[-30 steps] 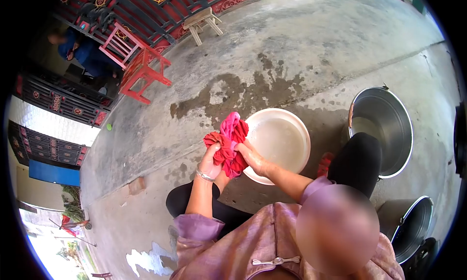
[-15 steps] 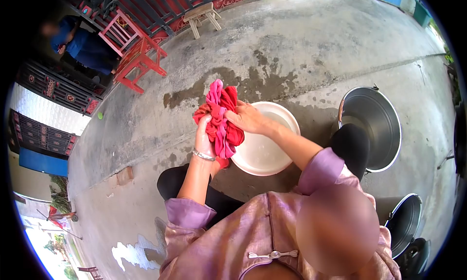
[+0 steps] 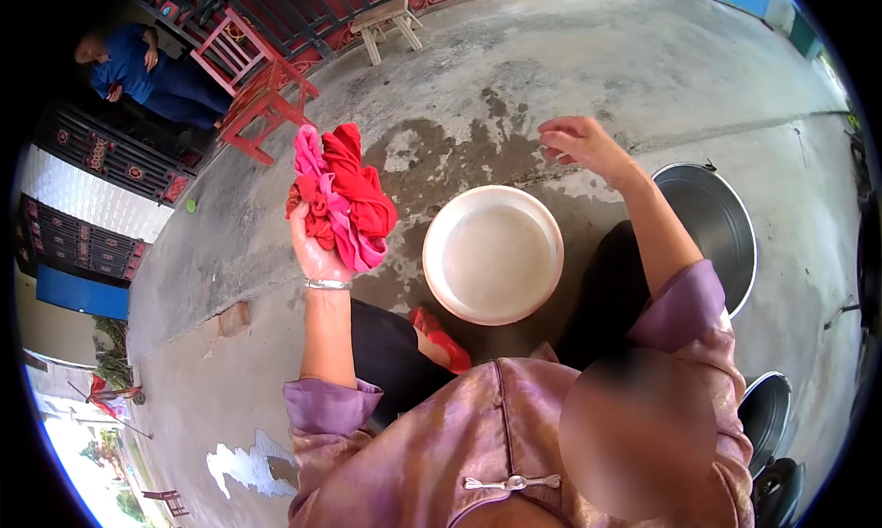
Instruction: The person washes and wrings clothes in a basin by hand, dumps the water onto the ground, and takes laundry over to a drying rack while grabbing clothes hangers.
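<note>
My left hand [image 3: 317, 248] holds a bundle of red and pink cloth [image 3: 354, 197], raised to the left of a round white basin [image 3: 555, 262]. A silver bracelet [image 3: 328, 285] is on that wrist. Cloudy liquid [image 3: 496, 262] lies in the basin, which stands on the concrete floor. My right hand [image 3: 583, 147] is up in the air beyond the basin's right side, apart from the cloth, with its fingers loosely bent and nothing in them.
A large metal bucket [image 3: 712, 216] stands right of the basin, another [image 3: 767, 413] lower right. A red chair [image 3: 266, 101] and a wooden stool [image 3: 386, 23] are at the upper left. Behind the chair is a person in blue [image 3: 138, 64]. The floor has wet patches [image 3: 423, 151].
My right hand has let go of the cloth and moved away to the right. My left hand has carried the cloth to the left, and the bundle looks looser.
</note>
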Available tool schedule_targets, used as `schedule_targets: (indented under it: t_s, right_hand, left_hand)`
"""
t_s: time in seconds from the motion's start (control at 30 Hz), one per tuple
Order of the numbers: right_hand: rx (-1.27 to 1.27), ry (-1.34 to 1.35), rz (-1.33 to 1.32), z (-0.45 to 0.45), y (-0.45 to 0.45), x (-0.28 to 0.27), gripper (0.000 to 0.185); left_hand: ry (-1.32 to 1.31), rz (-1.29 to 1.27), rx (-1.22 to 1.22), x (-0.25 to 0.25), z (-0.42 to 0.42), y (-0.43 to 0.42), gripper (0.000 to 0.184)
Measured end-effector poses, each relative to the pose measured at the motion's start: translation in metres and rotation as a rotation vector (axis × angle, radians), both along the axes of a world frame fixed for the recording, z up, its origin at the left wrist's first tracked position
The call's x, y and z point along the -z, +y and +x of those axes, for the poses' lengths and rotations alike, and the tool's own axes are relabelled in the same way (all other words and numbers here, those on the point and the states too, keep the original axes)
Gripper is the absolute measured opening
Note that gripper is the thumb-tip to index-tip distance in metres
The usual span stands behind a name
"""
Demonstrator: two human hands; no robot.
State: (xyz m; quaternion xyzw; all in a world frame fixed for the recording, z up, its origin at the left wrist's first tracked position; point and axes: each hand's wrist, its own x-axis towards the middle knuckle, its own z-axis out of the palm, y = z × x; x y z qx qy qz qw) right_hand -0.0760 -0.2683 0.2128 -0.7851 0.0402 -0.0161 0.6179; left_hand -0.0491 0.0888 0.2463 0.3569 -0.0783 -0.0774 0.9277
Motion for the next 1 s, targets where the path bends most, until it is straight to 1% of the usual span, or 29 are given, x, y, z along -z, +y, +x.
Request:
schedule_targets:
  t_s: [0.03, 0.1, 0.13, 0.17, 0.2, 0.23, 0.27, 0.3, 0.33, 0.37, 0.4, 0.47, 0.53, 0.6, 0.73, 0.93, 1.0]
  right_hand:
    - [0.121, 0.032, 0.056, 0.0, -0.012, 0.0, 0.028]
    - [0.233, 0.039, 0.047, 0.012, -0.029, 0.019, 0.027]
    - [0.287, 0.046, 0.044, 0.017, -0.03, 0.031, 0.026]
    - [0.275, 0.045, 0.075, 0.024, -0.028, 0.046, 0.024]
    - [0.215, 0.102, -0.014, 0.03, -0.025, 0.056, 0.023]
    - [0.191, 0.065, -0.105, 0.031, -0.016, 0.062, 0.021]
    - [0.13, 0.03, -0.364, 0.036, -0.011, 0.064, 0.021]
    - [0.141, -0.01, -0.376, 0.03, 0.0, 0.053, 0.02]
    - [0.152, -0.049, -0.427, 0.037, 0.006, 0.059, 0.019]
    - [0.209, -0.006, -0.495, 0.04, 0.014, 0.059, 0.018]
    - [0.21, 0.043, -0.552, 0.04, 0.021, 0.052, 0.018]
    - [0.185, 0.052, -0.583, 0.041, 0.029, 0.052, 0.016]
    - [0.096, 0.01, -0.651, 0.039, 0.038, 0.049, 0.018]
    - [0.081, -0.052, -0.737, 0.038, 0.046, 0.055, 0.019]
    - [0.02, -0.025, -0.796, 0.034, 0.046, 0.055, 0.019]
    - [-0.016, 0.084, -0.853, 0.025, 0.027, 0.063, 0.02]
    - [-0.018, 0.102, -0.852, 0.021, 0.017, 0.06, 0.022]
  left_hand:
    - [0.014, -0.007, 0.013, 0.008, 0.006, -0.001, 0.047]
    - [0.052, -0.028, 0.022, 0.024, 0.016, -0.005, 0.048]
    - [0.068, 0.009, -0.049, 0.035, 0.02, -0.001, 0.049]
    - [0.082, 0.041, -0.108, 0.049, 0.026, 0.001, 0.049]
    - [0.098, 0.064, -0.136, 0.061, 0.033, -0.004, 0.05]
    - [0.1, -0.009, 0.012, 0.07, 0.039, -0.005, 0.05]
    - [0.108, -0.083, 0.164, 0.078, 0.041, -0.001, 0.051]
    - [0.132, -0.086, 0.182, 0.081, 0.043, -0.002, 0.051]
    - [0.146, -0.082, 0.191, 0.082, 0.045, -0.004, 0.052]
    - [0.172, -0.048, 0.153, 0.083, 0.045, -0.002, 0.052]
    - [0.194, -0.005, 0.106, 0.083, 0.045, -0.003, 0.053]
    - [0.16, -0.007, 0.148, 0.078, 0.042, -0.01, 0.052]
    - [0.196, 0.035, 0.087, 0.078, 0.042, -0.01, 0.051]
    - [0.239, 0.065, -0.001, 0.077, 0.039, -0.011, 0.051]
    - [0.148, 0.012, 0.108, 0.076, 0.037, -0.009, 0.051]
    - [0.245, -0.057, 0.003, 0.079, 0.043, 0.001, 0.051]
    - [0.201, -0.055, 0.038, 0.076, 0.041, 0.002, 0.051]
